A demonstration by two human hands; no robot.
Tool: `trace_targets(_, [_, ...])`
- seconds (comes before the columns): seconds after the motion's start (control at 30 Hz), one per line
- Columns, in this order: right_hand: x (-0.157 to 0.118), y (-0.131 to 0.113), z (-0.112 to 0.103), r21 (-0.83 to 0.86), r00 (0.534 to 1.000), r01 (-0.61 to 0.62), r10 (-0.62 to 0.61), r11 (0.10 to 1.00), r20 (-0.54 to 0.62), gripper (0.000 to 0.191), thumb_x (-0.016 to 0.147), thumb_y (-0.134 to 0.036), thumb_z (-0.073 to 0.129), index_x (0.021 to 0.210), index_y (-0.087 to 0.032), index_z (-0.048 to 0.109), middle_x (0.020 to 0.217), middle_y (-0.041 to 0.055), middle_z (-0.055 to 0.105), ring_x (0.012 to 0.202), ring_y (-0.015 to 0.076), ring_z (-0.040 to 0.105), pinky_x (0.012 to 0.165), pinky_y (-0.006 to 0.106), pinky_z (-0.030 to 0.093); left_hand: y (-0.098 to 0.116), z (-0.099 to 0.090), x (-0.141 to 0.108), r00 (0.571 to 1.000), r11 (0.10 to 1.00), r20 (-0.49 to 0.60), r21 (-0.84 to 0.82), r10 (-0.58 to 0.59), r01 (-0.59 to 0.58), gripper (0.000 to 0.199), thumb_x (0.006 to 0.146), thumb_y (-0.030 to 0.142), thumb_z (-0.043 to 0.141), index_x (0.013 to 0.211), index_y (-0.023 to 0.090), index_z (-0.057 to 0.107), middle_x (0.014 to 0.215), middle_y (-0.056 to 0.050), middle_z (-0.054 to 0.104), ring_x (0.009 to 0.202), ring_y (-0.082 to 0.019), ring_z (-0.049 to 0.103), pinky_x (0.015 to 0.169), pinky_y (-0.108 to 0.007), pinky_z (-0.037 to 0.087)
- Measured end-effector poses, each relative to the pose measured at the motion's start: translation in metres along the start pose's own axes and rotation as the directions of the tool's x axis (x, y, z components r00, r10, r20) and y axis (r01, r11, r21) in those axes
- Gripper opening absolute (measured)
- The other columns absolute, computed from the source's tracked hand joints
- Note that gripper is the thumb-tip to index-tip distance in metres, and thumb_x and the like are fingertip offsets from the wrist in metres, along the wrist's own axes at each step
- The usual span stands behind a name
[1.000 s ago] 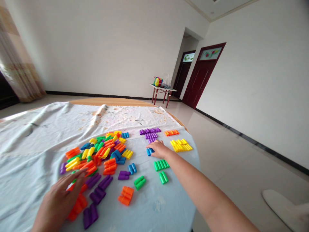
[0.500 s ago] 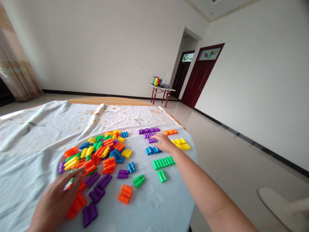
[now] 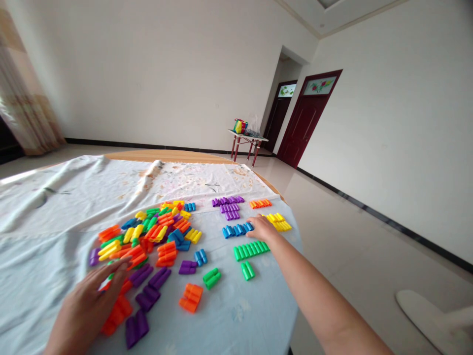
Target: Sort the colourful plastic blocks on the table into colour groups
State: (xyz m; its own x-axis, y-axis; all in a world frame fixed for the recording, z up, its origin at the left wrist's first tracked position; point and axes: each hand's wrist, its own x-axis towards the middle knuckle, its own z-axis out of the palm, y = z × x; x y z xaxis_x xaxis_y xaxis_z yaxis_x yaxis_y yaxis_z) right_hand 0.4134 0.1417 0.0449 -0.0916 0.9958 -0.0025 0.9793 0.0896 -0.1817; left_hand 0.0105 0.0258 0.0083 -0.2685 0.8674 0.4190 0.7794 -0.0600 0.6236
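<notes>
My right hand (image 3: 260,228) is at the right end of a row of blue plastic tube-shaped pieces (image 3: 236,230), thumb and finger on either side of the end piece. My left hand (image 3: 86,301) rests by the near left side of a mixed pile of tube pieces (image 3: 162,231), fingers stretched out beside an orange piece (image 3: 137,256); its palm is hidden. Purple rows (image 3: 229,207) lie beyond the blue one. A green row (image 3: 251,250) and a green pair (image 3: 248,270) lie nearer me. Yellow pieces (image 3: 281,223) are right of my right hand.
An orange row (image 3: 260,203) lies near the table's right edge. Loose purple (image 3: 136,328), green (image 3: 212,278) and orange (image 3: 191,298) pieces lie in front. The cloth (image 3: 74,185) is wrinkled at left. A small table (image 3: 248,135) with bags stands by the far wall.
My right hand has moved from the purple pieces down and slightly right to the end of the blue row. My left hand has stayed in place.
</notes>
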Motion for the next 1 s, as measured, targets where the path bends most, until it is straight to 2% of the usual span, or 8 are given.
trace_targets(0.1, [0.001, 0.002, 0.002, -0.01, 1.0, -0.015, 0.015, 1.0, 0.008, 0.048, 0.066, -0.032, 0.073, 0.112, -0.026, 0.062, 0.106, 0.0081, 0.059, 0.103, 0.0233, 0.055, 0.086, 0.031, 0.04, 0.005, -0.002, 0.001, 0.998, 0.998, 0.017, 0.018, -0.054, 0.053, 0.049, 0.065, 0.059, 0.043, 0.082, 0.022, 0.069, 0.079, -0.004, 0.071, 0.066, -0.019, 0.065, 0.063, -0.026, 0.051])
trace_targets(0.23, [0.002, 0.002, 0.006, -0.011, 1.0, -0.024, 0.024, 1.0, 0.005, 0.045, 0.067, -0.032, 0.072, 0.111, -0.026, 0.062, 0.106, 0.0072, 0.06, 0.101, 0.0217, 0.056, 0.086, 0.029, 0.04, 0.007, -0.005, 0.001, 0.997, 0.997, 0.041, 0.036, -0.062, 0.061, 0.049, 0.066, 0.057, 0.042, 0.085, 0.021, 0.069, 0.085, -0.005, 0.071, 0.077, -0.019, 0.065, 0.058, -0.024, 0.049])
trace_targets(0.4, [0.005, -0.001, 0.009, 0.006, 1.0, -0.008, 0.008, 1.0, -0.007, 0.042, 0.069, -0.031, 0.071, 0.11, -0.025, 0.062, 0.107, 0.0071, 0.061, 0.1, 0.0211, 0.057, 0.085, 0.029, 0.041, 0.009, -0.005, 0.0, 0.999, 0.998, 0.017, 0.042, -0.047, 0.046, 0.044, 0.068, 0.055, 0.044, 0.084, 0.022, 0.068, 0.084, -0.004, 0.071, 0.072, -0.018, 0.064, 0.06, -0.024, 0.05])
trace_targets(0.57, [-0.003, -0.003, 0.001, 0.046, 0.998, 0.03, -0.027, 0.998, -0.061, 0.046, 0.07, -0.028, 0.071, 0.113, -0.021, 0.061, 0.106, 0.0095, 0.061, 0.1, 0.023, 0.057, 0.087, 0.032, 0.041, 0.01, -0.007, -0.001, 0.999, 0.999, 0.002, 0.005, -0.043, 0.043, 0.041, 0.068, 0.053, 0.046, 0.082, 0.022, 0.068, 0.081, -0.003, 0.071, 0.073, -0.017, 0.064, 0.061, -0.023, 0.05])
trace_targets(0.67, [-0.018, -0.008, -0.001, 0.1, 0.989, 0.112, -0.101, 0.989, -0.112, 0.037, 0.078, -0.031, 0.063, 0.114, -0.022, 0.06, 0.106, 0.0073, 0.061, 0.1, 0.0196, 0.056, 0.088, 0.03, 0.041, 0.008, -0.007, -0.001, 0.997, 0.998, 0.023, -0.005, -0.07, 0.07, 0.042, 0.067, 0.053, 0.047, 0.085, 0.021, 0.068, 0.086, -0.004, 0.071, 0.078, -0.019, 0.064, 0.063, -0.024, 0.05])
trace_targets(0.8, [-0.039, -0.015, 0.01, 0.248, 0.942, 0.334, -0.314, 0.909, -0.116, 0.028, 0.077, -0.034, 0.064, 0.104, -0.023, 0.067, 0.099, 0.0051, 0.063, 0.1, 0.0194, 0.056, 0.092, 0.032, 0.04, 0.007, -0.006, -0.001, 0.997, 0.997, 0.03, 0.006, -0.072, 0.071, 0.044, 0.066, 0.054, 0.046, 0.085, 0.022, 0.068, 0.085, -0.004, 0.071, 0.076, -0.02, 0.064, 0.062, -0.025, 0.05])
trace_targets(0.87, [-0.046, -0.017, 0.017, 0.274, 0.934, 0.356, -0.345, 0.894, -0.087, 0.028, 0.076, -0.034, 0.066, 0.102, -0.023, 0.068, 0.1, 0.0055, 0.064, 0.102, 0.0205, 0.055, 0.093, 0.034, 0.038, 0.01, -0.006, -0.001, 0.996, 0.997, 0.031, 0.011, -0.083, 0.083, 0.045, 0.066, 0.055, 0.045, 0.085, 0.021, 0.068, 0.086, -0.005, 0.071, 0.077, -0.02, 0.064, 0.064, -0.025, 0.05])
trace_targets(1.0, [-0.052, -0.017, 0.025, 0.289, 0.947, 0.317, -0.317, 0.903, -0.05, 0.026, 0.079, -0.034, 0.063, 0.102, -0.023, 0.068, 0.102, 0.0056, 0.063, 0.103, 0.0201, 0.054, 0.092, 0.034, 0.038, 0.012, -0.008, -0.002, 0.995, 0.996, 0.03, 0.001, -0.094, 0.094, 0.046, 0.067, 0.056, 0.044, 0.085, 0.021, 0.068, 0.089, -0.004, 0.07, 0.078, -0.019, 0.063, 0.067, -0.025, 0.05])
